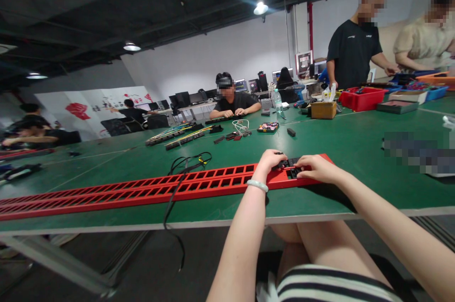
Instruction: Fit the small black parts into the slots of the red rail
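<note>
A long red slotted rail frame (pixel 213 193) lies across the table, two rows of openings running along it. Small black parts (pixel 293 162) sit at its right end, between my hands. My left hand (pixel 272 162), with a pale bangle at the wrist, is curled around a black part at the left of this group. From the right, my right hand (pixel 318 168) reaches over the frame, its fingers closed against a black part there. The exact kind of these parts is too small to make out, and my fingers partly cover them.
A black cable (pixel 171 202) crosses the frame and hangs over the table's front edge. Beyond lie wired strips (pixel 188 141), a patterned box (pixel 268 127) and a small black block (pixel 291 132). A tissue box (pixel 323 110) and red bin (pixel 362 99) stand farther right. Co-workers are around the table.
</note>
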